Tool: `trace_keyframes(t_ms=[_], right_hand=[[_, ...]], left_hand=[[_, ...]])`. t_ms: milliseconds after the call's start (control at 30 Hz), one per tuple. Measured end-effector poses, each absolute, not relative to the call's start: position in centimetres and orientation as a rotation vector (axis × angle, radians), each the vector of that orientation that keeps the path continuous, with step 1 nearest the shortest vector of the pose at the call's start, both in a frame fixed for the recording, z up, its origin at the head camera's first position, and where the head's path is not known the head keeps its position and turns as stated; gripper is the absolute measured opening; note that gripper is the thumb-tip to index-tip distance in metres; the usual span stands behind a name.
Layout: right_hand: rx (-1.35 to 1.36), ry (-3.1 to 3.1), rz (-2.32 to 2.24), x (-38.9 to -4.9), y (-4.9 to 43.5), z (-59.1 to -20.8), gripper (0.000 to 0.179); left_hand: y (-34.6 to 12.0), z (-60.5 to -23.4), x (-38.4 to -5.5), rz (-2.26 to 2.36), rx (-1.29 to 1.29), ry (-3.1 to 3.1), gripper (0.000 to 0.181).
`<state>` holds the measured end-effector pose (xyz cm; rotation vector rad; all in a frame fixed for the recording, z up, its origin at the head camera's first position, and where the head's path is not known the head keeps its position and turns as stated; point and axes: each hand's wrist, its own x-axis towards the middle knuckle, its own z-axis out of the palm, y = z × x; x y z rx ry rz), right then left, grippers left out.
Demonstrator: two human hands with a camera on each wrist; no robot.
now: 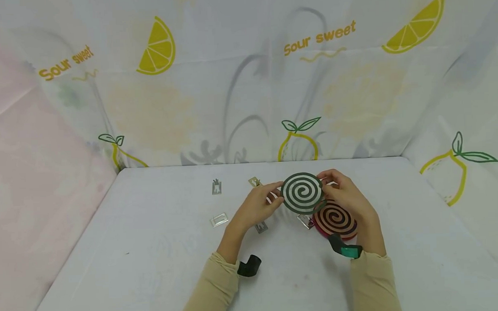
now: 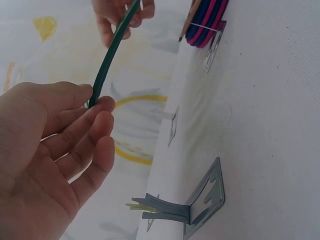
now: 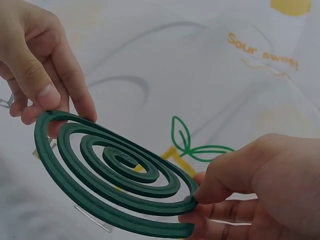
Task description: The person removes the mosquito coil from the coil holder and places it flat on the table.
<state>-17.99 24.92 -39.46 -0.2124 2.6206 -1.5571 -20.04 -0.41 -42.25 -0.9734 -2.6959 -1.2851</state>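
A green mosquito coil is held up above the table between both hands. My left hand pinches its left edge between thumb and fingers. On the opposite edge, near the coil's loose outer end, my right hand grips it with the thumb on top and fingers below. From the left wrist view the coil appears nearly edge-on. Below and to the right lies a stack of coils, tan on top with red and dark blue beneath, partly hidden by the right hand and the green coil.
Small metal coil stands lie about the white table: a grey one at the back, a silver one, a gold one, a grey one below the left hand and another beside the stack. A printed cloth hangs behind.
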Motion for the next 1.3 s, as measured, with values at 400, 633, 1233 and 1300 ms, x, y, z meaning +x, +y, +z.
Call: trace_keyframes(t_ms=[400, 633, 1233, 1300], right_hand=[[-0.238, 2.67, -1.488, -18.0, 25.6, -39.8, 0.032], [-0.193, 2.69, -1.442, -17.8, 26.0, -39.9, 0.032], [-0.184, 2.698, -1.38, -17.2, 27.4, -39.8, 0.03], [-0.176, 2.694, -1.384, -17.2, 27.5, -39.8, 0.03]], left_hand=[[0.5, -43.0, -19.7, -1.261, -0.984, -2.737, 0.046], [1.3, -43.5, -19.4, -1.236, -0.95, -2.771, 0.046], [3.4, -44.6, -18.7, -1.228, -0.934, -2.721, 0.047], [3.7, -44.6, -18.5, -1.22, -0.923, -2.721, 0.047]])
